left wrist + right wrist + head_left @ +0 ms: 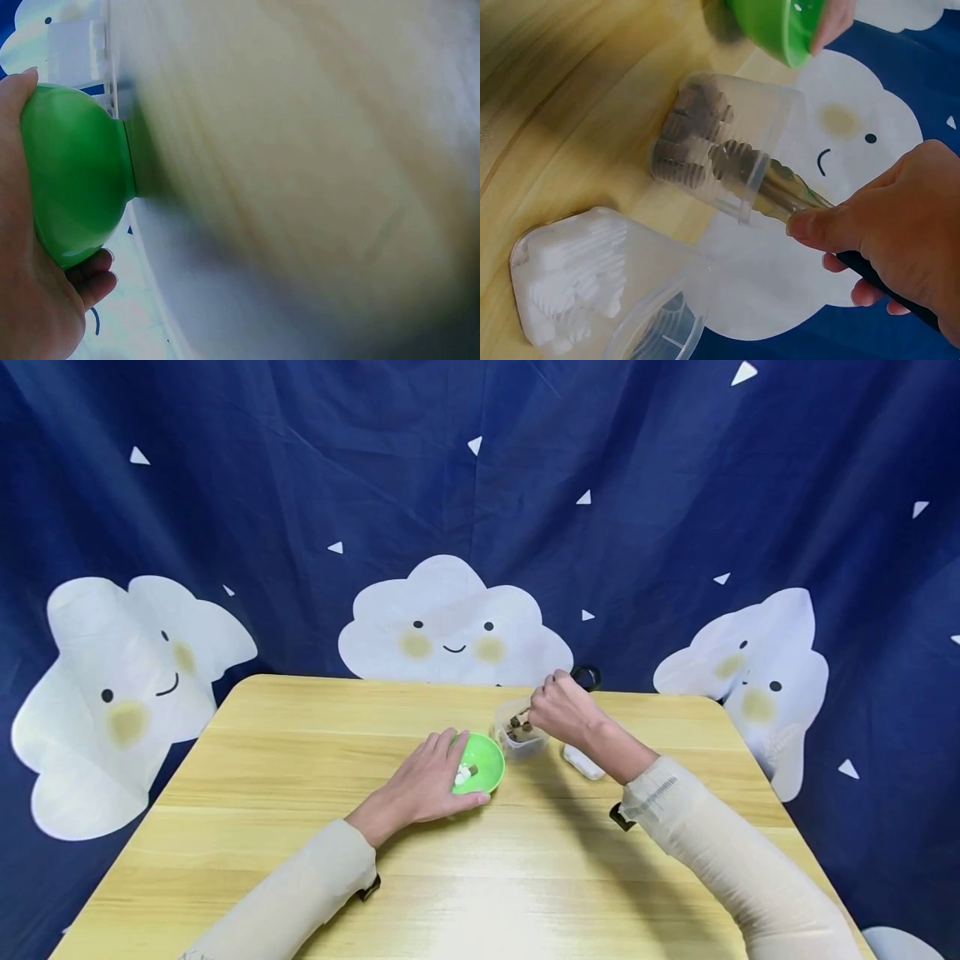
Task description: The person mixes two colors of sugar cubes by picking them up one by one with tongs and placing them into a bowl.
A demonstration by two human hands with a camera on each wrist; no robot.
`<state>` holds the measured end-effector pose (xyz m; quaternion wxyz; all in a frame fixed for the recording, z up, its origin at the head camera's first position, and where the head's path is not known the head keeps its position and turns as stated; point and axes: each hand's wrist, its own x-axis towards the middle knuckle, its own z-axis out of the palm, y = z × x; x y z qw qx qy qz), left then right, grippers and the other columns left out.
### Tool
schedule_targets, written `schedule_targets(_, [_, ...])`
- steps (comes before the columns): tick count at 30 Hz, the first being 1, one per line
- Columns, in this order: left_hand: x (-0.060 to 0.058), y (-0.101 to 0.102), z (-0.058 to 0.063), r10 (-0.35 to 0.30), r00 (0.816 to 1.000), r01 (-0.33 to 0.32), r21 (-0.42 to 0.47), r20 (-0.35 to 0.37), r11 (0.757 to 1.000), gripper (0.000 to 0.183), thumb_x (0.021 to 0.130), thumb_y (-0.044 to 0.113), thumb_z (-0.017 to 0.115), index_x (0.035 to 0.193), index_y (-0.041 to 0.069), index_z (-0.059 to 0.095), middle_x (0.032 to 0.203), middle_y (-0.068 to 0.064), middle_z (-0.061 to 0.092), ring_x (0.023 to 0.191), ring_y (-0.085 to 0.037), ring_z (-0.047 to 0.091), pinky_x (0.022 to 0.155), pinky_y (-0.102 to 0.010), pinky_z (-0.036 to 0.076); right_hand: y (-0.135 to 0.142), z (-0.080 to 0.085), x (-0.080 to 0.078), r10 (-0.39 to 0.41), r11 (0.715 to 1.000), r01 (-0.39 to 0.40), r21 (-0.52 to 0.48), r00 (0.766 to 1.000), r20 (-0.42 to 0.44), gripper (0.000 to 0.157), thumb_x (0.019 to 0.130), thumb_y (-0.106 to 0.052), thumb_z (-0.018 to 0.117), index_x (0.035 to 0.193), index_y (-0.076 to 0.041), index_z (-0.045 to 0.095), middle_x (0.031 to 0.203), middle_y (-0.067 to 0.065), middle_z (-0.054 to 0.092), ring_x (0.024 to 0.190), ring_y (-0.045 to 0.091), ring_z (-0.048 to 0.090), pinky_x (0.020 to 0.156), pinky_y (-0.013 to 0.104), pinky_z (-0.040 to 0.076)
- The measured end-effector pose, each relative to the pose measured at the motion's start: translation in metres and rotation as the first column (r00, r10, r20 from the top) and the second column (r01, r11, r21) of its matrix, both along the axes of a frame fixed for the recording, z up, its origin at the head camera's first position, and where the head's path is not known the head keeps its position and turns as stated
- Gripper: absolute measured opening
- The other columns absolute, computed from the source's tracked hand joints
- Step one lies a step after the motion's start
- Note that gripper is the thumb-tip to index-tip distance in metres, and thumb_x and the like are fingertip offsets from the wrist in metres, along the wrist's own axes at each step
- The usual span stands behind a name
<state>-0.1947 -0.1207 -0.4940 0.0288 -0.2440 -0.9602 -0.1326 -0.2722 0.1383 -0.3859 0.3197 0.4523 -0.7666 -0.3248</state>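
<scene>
gripping a green bowl, the left hand wraps round its side, with the thumb at the near rim and the fingers at the far one. the bowl sits just right of the left hand's palm, between the two hands, and a few white pieces and a brown piece lie in it. the right hand is closed round tongs, thumb pressed along the metal, the black handle running back under the fingers. the tips of the tongs reach down into a clear container just left of the right hand, a little beyond the bowl; brown pieces lie in its bottom. whether the tips pinch one of them i cannot tell. a second container, holding white lumps, stands beside the first, near the right wrist. all of this is on a wood-grained desk under the hands. both forearms are in pale sleeves, and past the hands hangs a dark blue curtain with white clouds on it.
</scene>
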Motion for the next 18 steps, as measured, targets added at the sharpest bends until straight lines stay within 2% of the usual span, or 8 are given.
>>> schedule_targets(5, [-0.001, 0.001, -0.001, -0.001, 1.000, 0.001, -0.019, 0.018, 1.000, 0.117, 0.085, 0.086, 0.050, 0.163, 0.001, 0.027, 0.156, -0.022, 0.042, 0.132, -0.033, 0.049, 0.116, -0.047, 0.044, 0.012, 0.005, 0.003, -0.010, 0.998, 0.011, -0.068, 1.000, 0.012, 0.043, 0.090, 0.003, 0.062, 0.054, -0.018, 0.052, 0.054, -0.003, 0.047, 0.051, 0.014, 0.038, 0.051, 0.029, 0.036])
schedule_targets(11, [-0.001, 0.001, -0.001, -0.002, 1.000, 0.002, -0.012, 0.027, 1.000, 0.116, 0.086, 0.084, 0.052, 0.163, 0.001, 0.026, 0.158, -0.022, 0.040, 0.135, -0.034, 0.048, 0.118, -0.049, 0.042, 0.027, 0.008, 0.010, -0.019, 0.989, 0.025, -0.148, 0.999, 0.044, 0.033, 0.092, 0.000, 0.057, 0.063, -0.012, 0.065, 0.057, 0.001, 0.056, 0.051, 0.018, 0.049, 0.050, 0.030, 0.038])
schedule_targets(18, [-0.001, 0.001, 0.000, -0.009, 1.000, 0.009, 0.012, 0.025, 1.000, 0.114, 0.087, 0.079, 0.057, 0.163, 0.000, 0.027, 0.157, -0.024, 0.041, 0.136, -0.036, 0.047, 0.118, -0.050, 0.042, 0.039, 0.005, 0.017, -0.026, 0.981, 0.040, -0.188, 0.997, 0.079, 0.033, 0.093, 0.003, 0.054, 0.065, -0.011, 0.065, 0.058, 0.001, 0.054, 0.049, 0.018, 0.044, 0.047, 0.029, 0.033])
